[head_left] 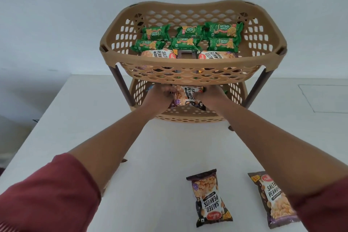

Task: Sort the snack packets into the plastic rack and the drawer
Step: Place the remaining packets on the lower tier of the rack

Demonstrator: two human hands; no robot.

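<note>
Under the top basket of the plastic rack point(192, 66), both hands reached into the lower basket point(190, 117); the left hand point(160, 96) and the right hand point(209, 97) each gripped one side of a salted peanuts packet point(188, 96), holding it just above the lower basket's floor; the step in hand seemed to be the placing of this packet. Next, I judge, the fingers must let go and the arms draw back without catching the upper rim; then two peanut packets wait near the front edge of the table point(94, 122), one point(210, 198) in the middle and another point(276, 199) toward the right corner. Six green biscuit packets point(223, 31) and two peanut packets lay in the top basket; no drawer was visible.
</note>
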